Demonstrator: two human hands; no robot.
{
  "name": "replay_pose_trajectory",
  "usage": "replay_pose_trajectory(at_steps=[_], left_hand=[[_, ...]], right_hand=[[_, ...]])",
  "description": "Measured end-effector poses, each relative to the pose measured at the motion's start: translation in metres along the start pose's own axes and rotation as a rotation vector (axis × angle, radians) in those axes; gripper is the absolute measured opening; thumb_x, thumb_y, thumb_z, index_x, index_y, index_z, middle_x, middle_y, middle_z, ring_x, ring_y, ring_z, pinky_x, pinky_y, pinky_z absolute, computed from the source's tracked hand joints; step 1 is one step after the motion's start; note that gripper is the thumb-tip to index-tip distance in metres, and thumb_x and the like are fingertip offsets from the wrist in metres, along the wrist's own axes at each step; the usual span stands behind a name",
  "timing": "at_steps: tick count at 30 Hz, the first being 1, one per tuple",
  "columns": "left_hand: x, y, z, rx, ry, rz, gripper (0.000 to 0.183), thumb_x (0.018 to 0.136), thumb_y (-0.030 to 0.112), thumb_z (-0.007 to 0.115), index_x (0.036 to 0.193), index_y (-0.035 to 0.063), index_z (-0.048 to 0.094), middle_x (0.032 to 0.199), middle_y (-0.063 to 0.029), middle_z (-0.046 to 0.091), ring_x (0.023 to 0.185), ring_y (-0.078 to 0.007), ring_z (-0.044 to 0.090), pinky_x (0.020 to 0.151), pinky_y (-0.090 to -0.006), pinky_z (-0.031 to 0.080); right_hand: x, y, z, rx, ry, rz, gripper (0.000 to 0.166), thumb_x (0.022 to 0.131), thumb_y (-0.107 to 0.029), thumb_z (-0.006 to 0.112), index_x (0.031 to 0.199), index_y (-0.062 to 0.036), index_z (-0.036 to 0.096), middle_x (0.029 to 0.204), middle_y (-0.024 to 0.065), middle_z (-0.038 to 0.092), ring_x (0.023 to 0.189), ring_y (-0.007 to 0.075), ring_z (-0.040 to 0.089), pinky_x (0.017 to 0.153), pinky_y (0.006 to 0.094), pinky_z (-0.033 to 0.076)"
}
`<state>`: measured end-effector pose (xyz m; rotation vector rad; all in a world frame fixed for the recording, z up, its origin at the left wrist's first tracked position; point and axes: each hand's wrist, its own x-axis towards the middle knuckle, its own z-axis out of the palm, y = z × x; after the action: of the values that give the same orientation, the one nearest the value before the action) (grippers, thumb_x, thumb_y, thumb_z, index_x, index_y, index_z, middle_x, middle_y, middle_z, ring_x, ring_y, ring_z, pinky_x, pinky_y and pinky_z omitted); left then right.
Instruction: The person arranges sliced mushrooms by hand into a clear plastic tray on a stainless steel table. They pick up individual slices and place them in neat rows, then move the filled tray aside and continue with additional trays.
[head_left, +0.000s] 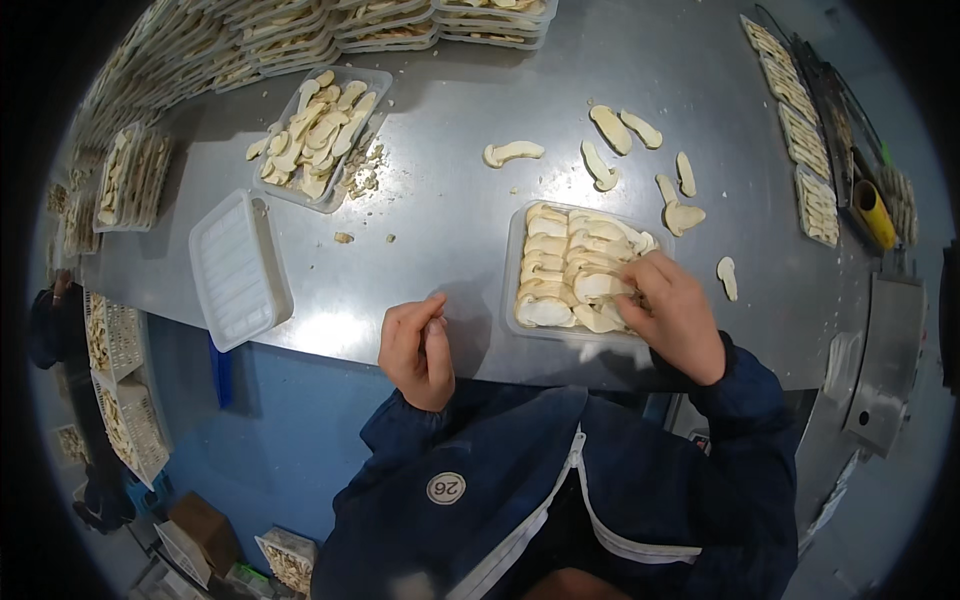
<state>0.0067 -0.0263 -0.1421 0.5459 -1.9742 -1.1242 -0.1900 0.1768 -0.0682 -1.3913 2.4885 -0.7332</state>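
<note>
In front of me a clear plastic tray (511, 274) holds pale mushroom slices laid in overlapping rows. Over its right half is my right hand (667, 311), with thumb and fingertips pinched at the end of a mushroom slice (597, 286). The fingers partly hide that slice and the tray's right side. To the left of the tray, my left hand (417, 349) is held at the table's near edge. Its fingers are curled in against the thumb, and nothing shows between them. Several loose slices, among them a curved one (513, 153), lie beyond and to the right of the tray.
A tray heaped with slices (322, 142) stands at the upper left, beside crumbs (365, 176). Nearer is a white ribbed plastic tray (232, 270). Stacked filled trays (491, 34) line the far side. More filled trays (817, 206) sit at the right edge of the steel table (442, 97).
</note>
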Motion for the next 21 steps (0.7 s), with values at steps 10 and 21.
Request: replay_pose_trajectory(at_steps=[10,21], left_hand=[[0.0,0.001,0.003,0.059,0.002,-0.004,0.026,0.088,-0.007,0.046,0.107,-0.004,0.065,0.093,-0.0106,0.057,0.072,-0.0124,0.055,0.063,-0.0223,0.045],[-0.005,-0.01,0.004,-0.013,-0.003,0.027,0.028,0.091,-0.005,0.043,0.111,-0.0044,0.063,0.095,-0.0102,0.056,0.071,-0.0101,0.051,0.059,-0.0204,0.042]], right_hand=[[-0.007,-0.005,0.012,0.002,0.086,-0.031,0.019,0.079,-0.008,0.07,0.094,-0.0014,0.061,0.086,0.0137,0.058,0.076,0.0322,0.059,0.064,0.0376,0.049],[-0.072,0.107,-0.056,-0.393,0.292,0.509,0.02,0.08,-0.015,0.068,0.094,-0.003,0.062,0.087,0.0154,0.061,0.079,0.0348,0.06,0.068,0.041,0.049]])
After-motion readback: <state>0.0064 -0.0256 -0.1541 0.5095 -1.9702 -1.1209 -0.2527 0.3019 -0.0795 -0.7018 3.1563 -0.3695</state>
